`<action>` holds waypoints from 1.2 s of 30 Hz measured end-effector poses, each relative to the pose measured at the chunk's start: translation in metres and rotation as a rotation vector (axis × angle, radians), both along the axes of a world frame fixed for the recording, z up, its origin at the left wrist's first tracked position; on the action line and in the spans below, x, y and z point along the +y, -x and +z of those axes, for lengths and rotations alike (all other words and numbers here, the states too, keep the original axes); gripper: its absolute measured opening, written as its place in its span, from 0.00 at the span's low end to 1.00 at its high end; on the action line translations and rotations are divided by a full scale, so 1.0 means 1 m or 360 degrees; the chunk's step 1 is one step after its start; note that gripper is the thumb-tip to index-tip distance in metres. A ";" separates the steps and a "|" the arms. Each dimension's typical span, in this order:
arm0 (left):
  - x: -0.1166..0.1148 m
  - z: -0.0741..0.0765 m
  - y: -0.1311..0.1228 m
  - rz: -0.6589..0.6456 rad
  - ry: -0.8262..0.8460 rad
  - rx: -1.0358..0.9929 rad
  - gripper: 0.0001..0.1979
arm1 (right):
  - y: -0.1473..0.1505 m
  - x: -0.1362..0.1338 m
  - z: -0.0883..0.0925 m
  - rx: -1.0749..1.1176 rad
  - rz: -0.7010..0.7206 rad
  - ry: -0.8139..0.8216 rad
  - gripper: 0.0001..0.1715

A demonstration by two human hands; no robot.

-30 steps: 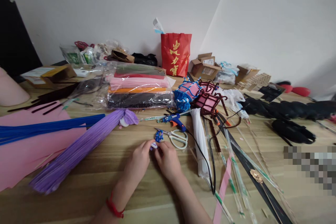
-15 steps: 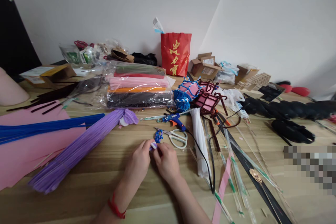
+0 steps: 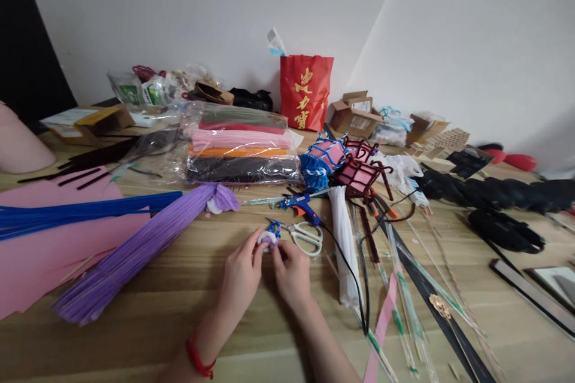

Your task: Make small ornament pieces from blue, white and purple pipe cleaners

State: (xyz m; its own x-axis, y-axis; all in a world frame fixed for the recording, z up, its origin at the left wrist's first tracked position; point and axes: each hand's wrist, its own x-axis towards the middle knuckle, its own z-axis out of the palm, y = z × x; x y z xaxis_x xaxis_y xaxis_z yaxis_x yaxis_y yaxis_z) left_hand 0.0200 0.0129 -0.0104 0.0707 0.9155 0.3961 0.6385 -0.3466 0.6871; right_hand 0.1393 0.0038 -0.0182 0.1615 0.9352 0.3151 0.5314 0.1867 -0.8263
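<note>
Coil: white-and-purple coil (image 3: 268, 242), over the table (image 3: 215, 311), between both hands; we put it just on the near side of the blue piece (image 3: 275, 228) and can't tell if they touch.
Coil axis: we read it as roughly side to side, curved edge away from the wearer; no clear pointing end.
Left hand (image 3: 244, 266): thumb and fingertips narrow, pinching the coil's left side.
Right hand (image 3: 293, 269): fingertips close together at the coil's right side; we can't tell how firm the grip is.
Scissors (image 3: 308, 239): just beyond the right hand, blades pointing left, white handles right.
Purple bundle (image 3: 148, 251): slants left of the hands, far end tied.
Red bag (image 3: 306, 93): gold Chinese characters run downward; we read 力 mid-column.
Carton (image 3: 354, 116): white label, print too small for us.
</note>
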 end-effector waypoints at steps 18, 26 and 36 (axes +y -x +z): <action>0.003 0.005 0.004 0.0012 -0.0007 -0.0158 0.14 | 0.002 -0.001 0.001 0.0246 -0.0011 0.0101 0.16; 0.010 0.003 0.000 -0.0174 0.0720 -0.1122 0.17 | -0.001 0.008 0.002 0.1457 0.0268 0.0613 0.18; 0.014 0.009 0.009 0.0035 0.0597 -0.1170 0.14 | 0.002 0.004 0.006 0.1396 0.0345 0.0583 0.27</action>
